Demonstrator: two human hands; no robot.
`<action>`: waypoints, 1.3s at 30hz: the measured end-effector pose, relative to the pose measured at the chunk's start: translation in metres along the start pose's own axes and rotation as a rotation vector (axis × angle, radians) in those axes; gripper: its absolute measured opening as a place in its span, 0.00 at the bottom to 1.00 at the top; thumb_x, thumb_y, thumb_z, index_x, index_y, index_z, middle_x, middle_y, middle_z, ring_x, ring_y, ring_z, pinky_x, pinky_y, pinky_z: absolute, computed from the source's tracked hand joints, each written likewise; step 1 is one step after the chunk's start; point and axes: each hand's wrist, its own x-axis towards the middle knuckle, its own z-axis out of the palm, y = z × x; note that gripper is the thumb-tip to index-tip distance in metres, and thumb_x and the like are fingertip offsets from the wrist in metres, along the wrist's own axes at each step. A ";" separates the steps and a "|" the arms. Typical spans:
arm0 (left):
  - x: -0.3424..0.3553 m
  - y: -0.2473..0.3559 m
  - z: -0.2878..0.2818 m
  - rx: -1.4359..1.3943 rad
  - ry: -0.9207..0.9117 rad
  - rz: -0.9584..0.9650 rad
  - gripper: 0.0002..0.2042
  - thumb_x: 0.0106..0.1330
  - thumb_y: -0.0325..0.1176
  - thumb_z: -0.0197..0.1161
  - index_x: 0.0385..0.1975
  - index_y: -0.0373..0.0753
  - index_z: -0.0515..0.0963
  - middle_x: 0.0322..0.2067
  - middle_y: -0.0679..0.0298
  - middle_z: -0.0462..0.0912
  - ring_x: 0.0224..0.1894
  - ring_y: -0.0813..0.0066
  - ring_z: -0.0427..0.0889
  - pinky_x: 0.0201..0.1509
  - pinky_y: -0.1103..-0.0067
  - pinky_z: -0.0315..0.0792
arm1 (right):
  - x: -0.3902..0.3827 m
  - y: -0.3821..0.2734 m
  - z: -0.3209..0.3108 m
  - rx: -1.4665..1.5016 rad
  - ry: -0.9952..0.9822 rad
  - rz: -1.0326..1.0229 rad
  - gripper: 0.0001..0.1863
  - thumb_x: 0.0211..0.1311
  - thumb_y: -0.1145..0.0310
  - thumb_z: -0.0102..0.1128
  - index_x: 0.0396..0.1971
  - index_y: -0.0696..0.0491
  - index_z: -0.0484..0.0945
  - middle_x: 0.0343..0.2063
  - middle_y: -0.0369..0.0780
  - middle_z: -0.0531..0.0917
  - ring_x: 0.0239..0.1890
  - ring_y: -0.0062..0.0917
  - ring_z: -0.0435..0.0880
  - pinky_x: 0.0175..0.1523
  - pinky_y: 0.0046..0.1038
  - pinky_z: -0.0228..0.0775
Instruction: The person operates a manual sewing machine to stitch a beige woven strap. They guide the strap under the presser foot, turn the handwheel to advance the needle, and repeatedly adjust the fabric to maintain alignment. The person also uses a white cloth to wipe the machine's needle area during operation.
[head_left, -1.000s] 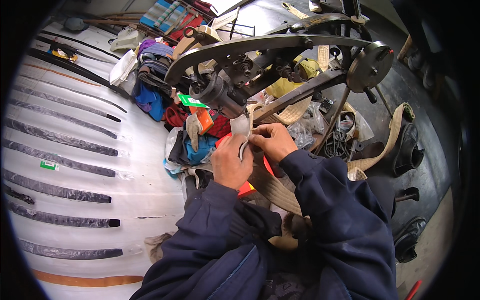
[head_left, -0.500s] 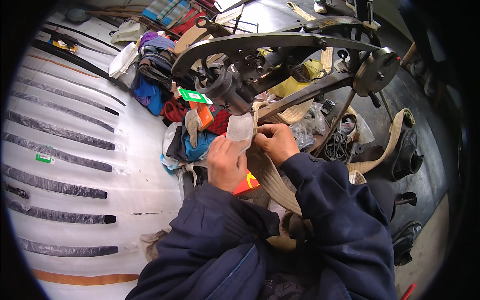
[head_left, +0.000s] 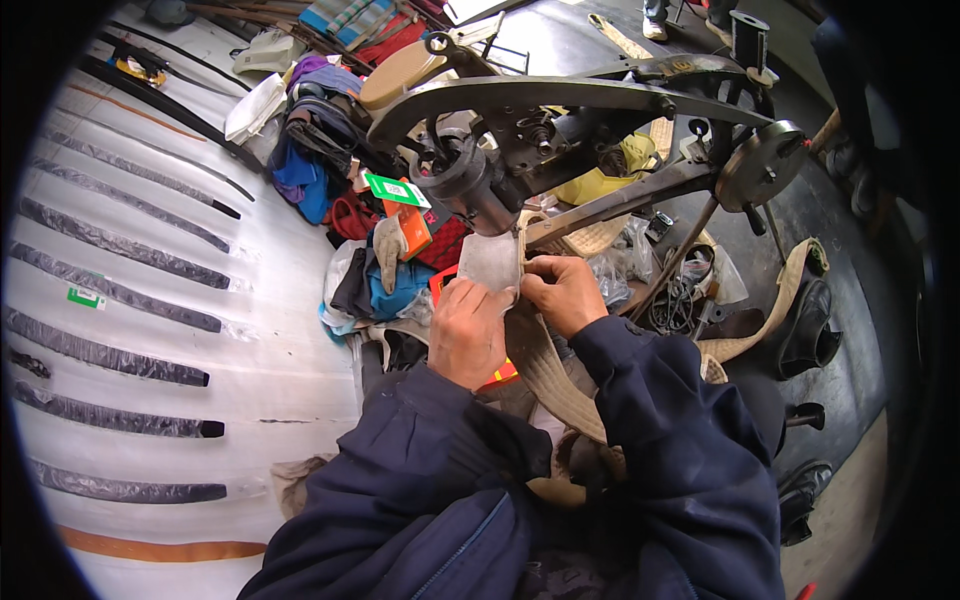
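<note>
A pale grey flat piece of material (head_left: 490, 262) stands upright below the round head of a black hand-cranked sewing machine (head_left: 470, 185). My left hand (head_left: 467, 333) pinches its lower edge. Close beside it, the thumb and fingers of my right hand (head_left: 565, 293) are pressed together at the end of a tan quilted strap (head_left: 545, 370), right where it meets the grey piece. From there the strap curves down between my forearms. What exactly lies between my right fingertips is hidden, and whether the material is under the needle I cannot tell.
Several plastic-wrapped dark belts (head_left: 120, 310) lie on a white sheet at left. Bags and cloth are heaped behind my left hand, with an orange box (head_left: 412, 228). The machine's handwheel (head_left: 760, 165) is at right, near a second tan strap (head_left: 780, 310) and black shoes (head_left: 810, 330).
The view has shifted slightly, so the machine and both hands sit a little further right. Both hands keep their grip beneath the machine head, almost unmoved relative to it.
</note>
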 end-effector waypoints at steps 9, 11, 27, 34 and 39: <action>-0.004 -0.003 0.001 -0.061 0.022 -0.070 0.15 0.48 0.17 0.62 0.38 0.33 0.81 0.27 0.57 0.76 0.35 0.56 0.76 0.42 0.66 0.73 | 0.010 -0.003 -0.004 0.542 -0.080 0.334 0.16 0.70 0.60 0.59 0.33 0.58 0.84 0.25 0.37 0.84 0.21 0.20 0.80 0.25 0.25 0.73; -0.005 -0.004 0.001 -0.088 0.031 -0.086 0.15 0.49 0.16 0.61 0.38 0.33 0.81 0.27 0.57 0.76 0.34 0.55 0.77 0.40 0.67 0.73 | 0.012 0.000 -0.002 0.512 -0.058 0.314 0.15 0.69 0.59 0.60 0.30 0.56 0.83 0.24 0.36 0.83 0.19 0.20 0.80 0.24 0.24 0.73; -0.003 -0.013 -0.010 -0.359 0.016 -0.281 0.11 0.56 0.16 0.60 0.37 0.34 0.82 0.30 0.55 0.81 0.35 0.56 0.80 0.40 0.72 0.74 | 0.006 -0.008 -0.004 0.652 -0.101 0.397 0.10 0.65 0.64 0.63 0.27 0.54 0.80 0.23 0.34 0.80 0.23 0.19 0.80 0.25 0.24 0.76; -0.004 -0.014 -0.010 -0.408 0.011 -0.336 0.09 0.59 0.18 0.60 0.38 0.34 0.82 0.30 0.55 0.80 0.33 0.60 0.81 0.39 0.75 0.73 | 0.007 -0.008 -0.002 0.570 -0.063 0.372 0.12 0.66 0.63 0.61 0.26 0.55 0.80 0.21 0.34 0.80 0.21 0.19 0.80 0.24 0.24 0.74; -0.004 -0.015 -0.011 -0.402 -0.010 -0.332 0.09 0.60 0.20 0.60 0.39 0.33 0.82 0.30 0.56 0.80 0.33 0.63 0.81 0.41 0.78 0.72 | 0.007 -0.013 -0.001 0.478 -0.055 0.374 0.12 0.65 0.65 0.60 0.23 0.56 0.79 0.21 0.35 0.80 0.20 0.19 0.78 0.24 0.23 0.73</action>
